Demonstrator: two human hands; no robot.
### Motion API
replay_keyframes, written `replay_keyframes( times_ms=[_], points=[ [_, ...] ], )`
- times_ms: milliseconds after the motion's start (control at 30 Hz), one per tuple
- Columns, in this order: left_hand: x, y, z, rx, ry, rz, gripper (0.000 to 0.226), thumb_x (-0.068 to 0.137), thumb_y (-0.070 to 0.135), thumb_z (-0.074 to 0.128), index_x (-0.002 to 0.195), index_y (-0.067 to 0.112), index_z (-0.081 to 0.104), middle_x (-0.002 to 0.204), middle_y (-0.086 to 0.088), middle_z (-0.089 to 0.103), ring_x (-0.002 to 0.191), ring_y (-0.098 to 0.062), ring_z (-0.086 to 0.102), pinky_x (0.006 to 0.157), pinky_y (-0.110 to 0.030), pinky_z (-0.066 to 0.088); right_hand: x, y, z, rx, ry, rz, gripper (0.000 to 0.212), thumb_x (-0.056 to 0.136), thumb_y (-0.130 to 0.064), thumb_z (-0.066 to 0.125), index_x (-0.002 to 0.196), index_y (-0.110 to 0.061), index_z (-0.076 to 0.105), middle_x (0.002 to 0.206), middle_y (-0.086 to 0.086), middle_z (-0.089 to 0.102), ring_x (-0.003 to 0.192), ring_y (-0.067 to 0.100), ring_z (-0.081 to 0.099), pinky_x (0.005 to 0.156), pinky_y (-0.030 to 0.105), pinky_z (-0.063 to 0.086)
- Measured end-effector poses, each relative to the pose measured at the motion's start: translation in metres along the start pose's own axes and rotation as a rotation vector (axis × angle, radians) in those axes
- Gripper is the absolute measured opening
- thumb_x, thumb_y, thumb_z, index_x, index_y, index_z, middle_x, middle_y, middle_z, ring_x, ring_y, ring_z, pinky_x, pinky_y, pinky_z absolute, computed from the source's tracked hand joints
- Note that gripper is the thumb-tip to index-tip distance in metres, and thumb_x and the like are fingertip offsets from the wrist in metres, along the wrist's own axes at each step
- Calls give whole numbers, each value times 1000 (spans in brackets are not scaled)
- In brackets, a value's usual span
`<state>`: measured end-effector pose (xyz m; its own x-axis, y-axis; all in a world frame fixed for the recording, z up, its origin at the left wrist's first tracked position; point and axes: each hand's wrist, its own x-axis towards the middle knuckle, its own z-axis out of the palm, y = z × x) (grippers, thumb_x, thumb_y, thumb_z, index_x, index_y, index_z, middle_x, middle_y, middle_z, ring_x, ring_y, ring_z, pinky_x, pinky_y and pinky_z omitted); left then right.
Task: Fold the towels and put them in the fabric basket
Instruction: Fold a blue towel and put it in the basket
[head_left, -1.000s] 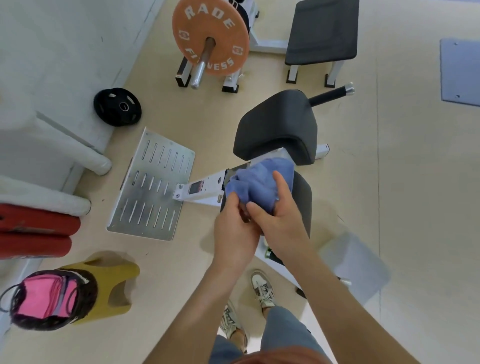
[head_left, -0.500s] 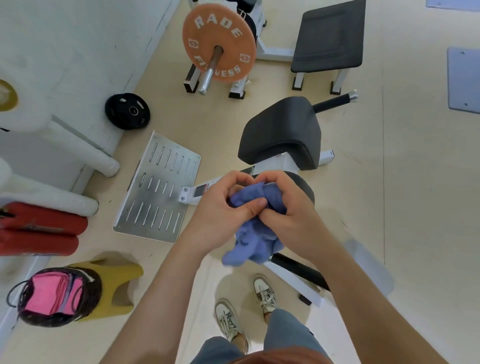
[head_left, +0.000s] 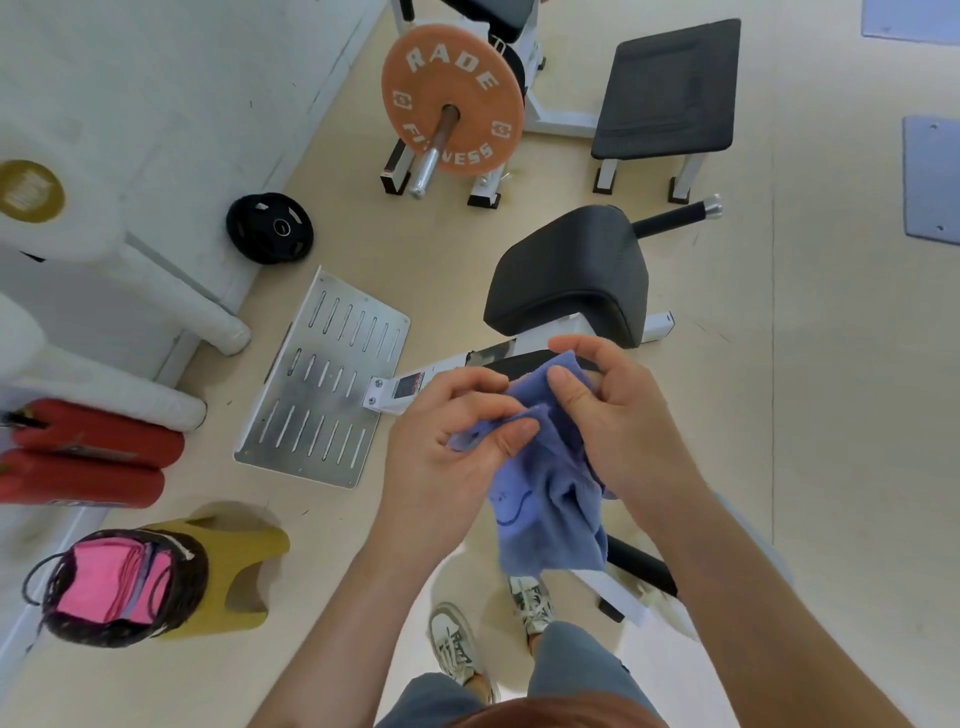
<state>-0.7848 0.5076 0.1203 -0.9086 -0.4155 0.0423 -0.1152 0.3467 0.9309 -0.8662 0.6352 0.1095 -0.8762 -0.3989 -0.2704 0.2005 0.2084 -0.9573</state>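
A small blue towel (head_left: 545, 499) with a stitched smiling face hangs crumpled between both hands in front of my chest. My left hand (head_left: 447, 447) pinches its upper left edge between thumb and fingers. My right hand (head_left: 618, 415) grips the upper right part, with the thumb pressed on the cloth. The lower half of the towel dangles free. The dark fabric basket (head_left: 119, 592) stands on the floor at the lower left, on a yellow stool (head_left: 244, 566), with folded pink towels (head_left: 98, 587) inside it.
A black padded gym bench (head_left: 566, 275) with a white frame stands just beyond my hands. A slotted metal footplate (head_left: 322, 379) lies left of it. An orange weight plate (head_left: 452, 98), a black plate (head_left: 270, 228), red rolls (head_left: 83, 457) and white padded rails line the wall.
The towel was bunched tight between my hands; now it has opened downward and hangs longer. My hands have drawn slightly apart along its top edge.
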Motion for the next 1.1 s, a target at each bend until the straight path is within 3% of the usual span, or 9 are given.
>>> replay_keyframes(
  times_ms=[67,133,267,367,500,633,800,933,1100],
  points=[
    [-6,2,-5,-10,-21,4,26,76,8,74,75,33,70,95,13,67,92,1,61,79,-7,42,5,3,-7,-117,10,-19,15,96,-13,53,102,-26,59,82,-4,68,75,4,65,66,12,50],
    [-10,10,-4,-86,-105,-67,28,79,10,71,73,38,70,82,10,69,82,-2,62,75,-12,45,8,3,-11,-188,-13,-30,12,94,-11,55,98,-19,64,83,-3,68,76,6,65,67,11,50],
    [-2,17,4,-153,-135,-114,30,81,15,67,78,45,71,78,16,71,78,-2,64,75,-17,47,1,-8,-7,-85,-79,-96,17,88,-5,63,88,-20,70,81,0,74,77,12,70,74,21,56],
    [5,15,4,-181,-71,-86,28,80,17,69,80,45,73,83,15,73,84,-8,68,78,-22,51,-4,-12,-4,24,-162,-104,17,88,-3,62,94,-17,70,89,5,74,85,16,71,79,26,57],
    [3,16,-1,-161,17,-72,32,79,7,71,78,39,72,78,17,72,79,-4,67,73,-15,50,-8,-17,-6,121,-135,-51,28,87,3,62,112,-9,67,97,3,75,90,13,72,83,25,57],
    [2,17,-8,-84,54,-42,39,78,2,72,75,41,71,77,20,71,77,-3,65,72,-16,50,-13,-20,-4,2,-129,-145,33,87,6,61,112,-14,65,81,-13,75,85,4,71,77,14,53],
    [2,25,-15,-24,23,-38,30,78,4,73,85,33,70,72,5,65,66,-8,58,65,-21,49,-17,-31,-2,-212,-109,-265,35,86,1,63,118,-16,64,83,-2,77,85,4,70,81,18,54],
    [5,22,-24,-69,-56,-29,27,73,15,72,85,39,74,82,5,71,79,-11,66,74,-25,53,-21,-41,-3,-308,-158,-306,34,86,0,62,106,-28,58,76,-3,76,76,8,70,75,28,57],
    [3,21,-25,16,58,-17,29,75,4,73,71,33,69,73,9,68,71,-4,61,66,-16,47,-14,-39,6,-244,-182,-295,32,81,0,62,91,-28,49,78,-5,62,66,9,62,66,25,54]
  ],
)
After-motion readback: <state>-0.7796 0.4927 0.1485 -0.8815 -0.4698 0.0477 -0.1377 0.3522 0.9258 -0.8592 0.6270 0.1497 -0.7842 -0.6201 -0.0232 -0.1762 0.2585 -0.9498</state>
